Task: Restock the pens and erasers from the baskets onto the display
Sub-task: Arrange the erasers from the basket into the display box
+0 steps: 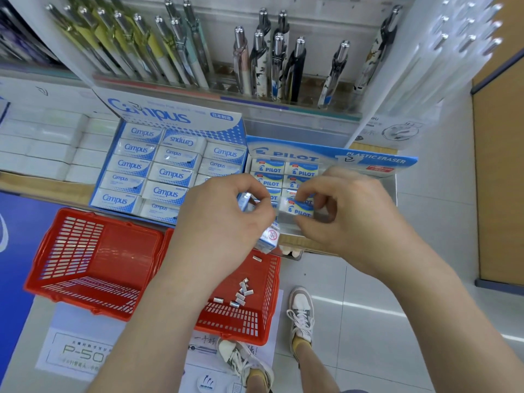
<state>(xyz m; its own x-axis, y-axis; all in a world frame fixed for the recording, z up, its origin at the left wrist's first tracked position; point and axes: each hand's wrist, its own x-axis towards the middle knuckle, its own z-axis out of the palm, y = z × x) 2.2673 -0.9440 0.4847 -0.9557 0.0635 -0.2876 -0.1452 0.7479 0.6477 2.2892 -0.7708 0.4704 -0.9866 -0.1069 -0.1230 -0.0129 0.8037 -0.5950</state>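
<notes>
My right hand [348,214] pinches a white and blue Pilot eraser [297,209] over the front row of the Pilot eraser display box [334,157]. My left hand [224,219] is closed around several more Pilot erasers [268,236], one of which sticks out under the palm. Rows of Pilot erasers [283,173] fill the back of the box. On the floor below stand two red baskets: the left basket [93,262] looks empty and the right basket [243,304] holds several small loose erasers [241,293].
A Campus eraser box [167,165] sits to the left of the Pilot box, with white boxes [42,146] further left. Pens [263,61] stand in the rack behind. My feet in sneakers [300,310] stand beside the baskets. A wooden panel [499,165] rises at the right.
</notes>
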